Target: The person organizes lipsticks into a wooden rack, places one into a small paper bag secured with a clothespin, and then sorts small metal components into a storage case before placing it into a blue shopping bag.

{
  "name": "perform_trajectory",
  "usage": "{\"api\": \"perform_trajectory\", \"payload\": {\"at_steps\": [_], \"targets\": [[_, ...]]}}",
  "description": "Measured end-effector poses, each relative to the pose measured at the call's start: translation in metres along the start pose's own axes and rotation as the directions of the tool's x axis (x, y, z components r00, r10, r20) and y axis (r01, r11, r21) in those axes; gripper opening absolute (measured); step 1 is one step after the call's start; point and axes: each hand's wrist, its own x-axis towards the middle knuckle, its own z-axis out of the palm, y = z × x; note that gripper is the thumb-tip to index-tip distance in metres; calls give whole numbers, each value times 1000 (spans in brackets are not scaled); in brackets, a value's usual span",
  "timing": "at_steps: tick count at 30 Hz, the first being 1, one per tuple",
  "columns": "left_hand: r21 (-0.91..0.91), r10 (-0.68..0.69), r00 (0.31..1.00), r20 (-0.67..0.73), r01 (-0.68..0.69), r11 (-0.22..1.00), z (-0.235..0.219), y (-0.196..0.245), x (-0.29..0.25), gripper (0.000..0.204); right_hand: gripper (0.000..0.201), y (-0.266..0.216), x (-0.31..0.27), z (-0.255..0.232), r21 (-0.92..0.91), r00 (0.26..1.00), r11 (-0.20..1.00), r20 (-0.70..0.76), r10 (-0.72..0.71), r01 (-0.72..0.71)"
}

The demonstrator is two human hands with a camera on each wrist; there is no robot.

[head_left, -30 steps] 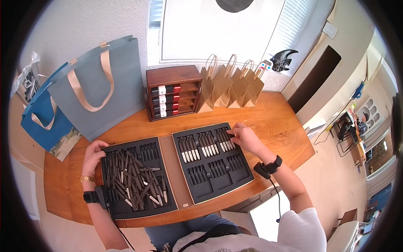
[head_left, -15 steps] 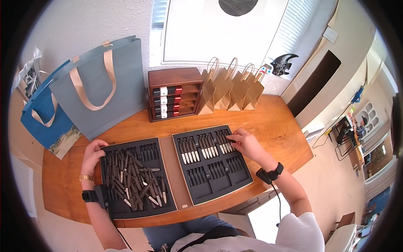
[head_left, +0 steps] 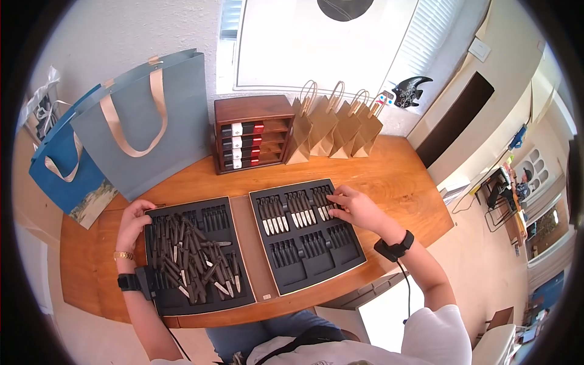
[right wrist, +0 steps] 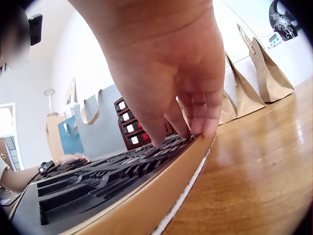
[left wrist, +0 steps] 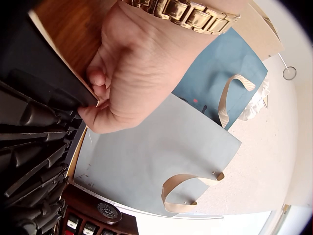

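Note:
A two-part box lies unfolded. Its left tray [head_left: 245,296] bears a jumbled pile of slim dark pieces [head_left: 190,252] with silvery tips. In the right tray [head_left: 322,264], similar pieces [head_left: 302,214] stand in neat rows in the upper slots, dark ones below. My left hand [head_left: 132,225] pinches the left tray's outer upper corner; the left wrist view shows thumb and curled fingers of that hand [left wrist: 142,73] at the edge. My right hand [head_left: 363,211] reaches over the right tray's upper right slot, thumb and finger apart, touching the pieces; the right wrist view shows this hand's [right wrist: 166,68] fingertips at the rim.
Behind the trays stand a wooden cabinet [head_left: 254,108] with small boxes on shelves and several brown paper bags [head_left: 323,125]. A large grey-blue bag [head_left: 146,121] and a blue bag [head_left: 72,182] are at the left. The wooden table [head_left: 401,182] extends right.
My right thumb and finger have spread a little and shifted slightly lower along the upper right slot. My left hand keeps its hold on the corner.

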Motion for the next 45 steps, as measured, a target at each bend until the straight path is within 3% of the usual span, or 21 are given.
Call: {"api": "perform_trajectory", "payload": {"at_steps": [2,4,5,13,20,22,29,32,34,37,43,45], "targets": [[-12,2,1000,-3,-2,1000,1,2,0,31,31,-3,-1,0,-44,999,998,-22,-39,38],[-36,15,1000,26,-14,999,0,0,0,30,34,-5,-1,2,-164,972,963,-65,-226,214],[-38,13,1000,22,-12,999,0,1,0,30,34,-7,-1,2,-163,971,962,-61,-231,218],[23,-27,1000,5,27,999,0,3,1,32,45,-25,-5,6,-275,988,949,68,-138,152],[-13,-15,1000,13,15,1000,2,6,-1,31,51,-29,-9,11,-308,985,936,35,-168,171],[-27,-14,1000,24,15,1000,1,5,0,31,56,-36,-9,8,-264,993,958,66,-97,111],[-70,-12,999,52,16,997,-3,-1,2,31,60,-29,-8,14,-304,991,946,104,-83,111],[36,-63,998,31,62,997,-5,2,2,32,61,-24,-9,14,-312,992,944,93,-81,106],[-63,36,997,68,-32,998,-3,-1,2,32,62,-21,-6,9,-282,988,957,156,-23,66],[-70,123,992,43,-120,990,-2,-9,4,32,61,-20,-4,2,-251,989,966,147,-28,65],[-53,140,990,13,-139,989,0,-11,3,23,54,-37,3,3,-228,992,971,118,-50,77],[-3,142,990,9,-142,990,-2,-15,7,22,45,-56,7,1,-285,988,957,123,98,-59]]}}
